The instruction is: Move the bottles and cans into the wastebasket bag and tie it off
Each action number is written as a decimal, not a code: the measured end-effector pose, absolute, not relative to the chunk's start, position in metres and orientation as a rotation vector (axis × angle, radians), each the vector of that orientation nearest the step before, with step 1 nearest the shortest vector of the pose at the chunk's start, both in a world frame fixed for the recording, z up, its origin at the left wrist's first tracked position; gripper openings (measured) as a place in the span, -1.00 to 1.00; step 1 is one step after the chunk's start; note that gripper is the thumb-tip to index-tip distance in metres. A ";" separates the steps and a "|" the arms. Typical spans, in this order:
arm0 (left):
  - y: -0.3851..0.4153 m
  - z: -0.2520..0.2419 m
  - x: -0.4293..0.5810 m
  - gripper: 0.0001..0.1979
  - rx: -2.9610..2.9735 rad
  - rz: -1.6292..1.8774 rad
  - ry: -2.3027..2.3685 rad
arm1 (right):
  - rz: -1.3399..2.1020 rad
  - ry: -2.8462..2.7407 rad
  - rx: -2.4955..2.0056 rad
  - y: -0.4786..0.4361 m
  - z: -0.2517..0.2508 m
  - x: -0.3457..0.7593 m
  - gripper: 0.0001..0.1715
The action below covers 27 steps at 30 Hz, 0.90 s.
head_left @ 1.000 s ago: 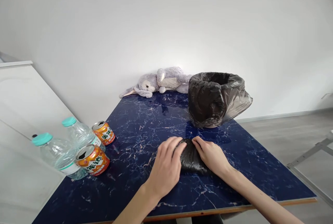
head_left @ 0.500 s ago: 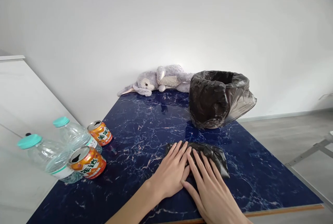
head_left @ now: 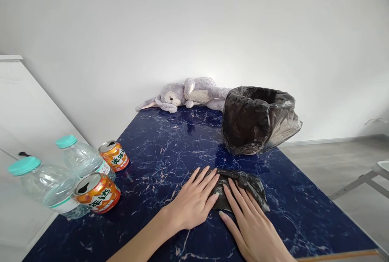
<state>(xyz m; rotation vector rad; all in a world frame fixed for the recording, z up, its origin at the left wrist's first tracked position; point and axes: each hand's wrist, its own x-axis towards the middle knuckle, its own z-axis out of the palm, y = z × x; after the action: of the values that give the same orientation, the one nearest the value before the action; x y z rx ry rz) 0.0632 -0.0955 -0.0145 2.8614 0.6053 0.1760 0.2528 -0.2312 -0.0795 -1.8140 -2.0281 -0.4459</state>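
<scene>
A folded black plastic bag (head_left: pixel 246 187) lies flat on the dark blue marbled table (head_left: pixel 170 148). My left hand (head_left: pixel 194 199) rests open and flat on the bag's left end, fingers stretched out. My right hand (head_left: pixel 251 223) lies open and flat beside it, its fingertips pressing on the bag's near edge. Neither hand grips anything. Behind the bag stands a small bin lined with a black plastic bag (head_left: pixel 258 118).
Two clear water bottles with teal caps (head_left: pixel 45 185) and two orange drink cans (head_left: pixel 97 193) lie at the table's left edge. A grey plush rabbit (head_left: pixel 185 93) lies against the wall at the far end. Grey floor on the right.
A second ago both hands were cupped round a bunched bag. They then spread flat and pressed it into a flat strip. Since half a second ago they have barely shifted.
</scene>
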 end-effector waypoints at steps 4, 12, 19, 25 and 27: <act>-0.082 -0.008 0.056 -0.39 2.851 0.178 0.498 | -0.297 -2.051 -1.831 -0.229 -0.082 0.258 0.02; -0.043 -0.009 0.021 -0.58 2.690 0.732 0.697 | -0.066 -2.103 -1.821 -0.191 -0.072 0.259 -0.17; -0.030 -0.018 0.013 -0.72 2.327 0.999 1.030 | -0.061 -1.990 -1.828 -0.167 -0.072 0.247 -0.20; -0.030 -0.020 0.014 -0.77 2.319 1.006 1.009 | -0.273 -2.033 -1.717 -0.189 -0.066 0.228 -0.16; -0.032 -0.020 0.014 -0.78 2.328 0.998 0.996 | -0.294 -2.103 -1.702 -0.195 -0.066 0.224 -0.11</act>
<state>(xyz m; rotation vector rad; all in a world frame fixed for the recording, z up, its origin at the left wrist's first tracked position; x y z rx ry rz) 0.0144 -0.0318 -0.0197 2.3279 0.9960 0.9978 0.2240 -0.1952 -0.0656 -1.7018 -2.1029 -0.2939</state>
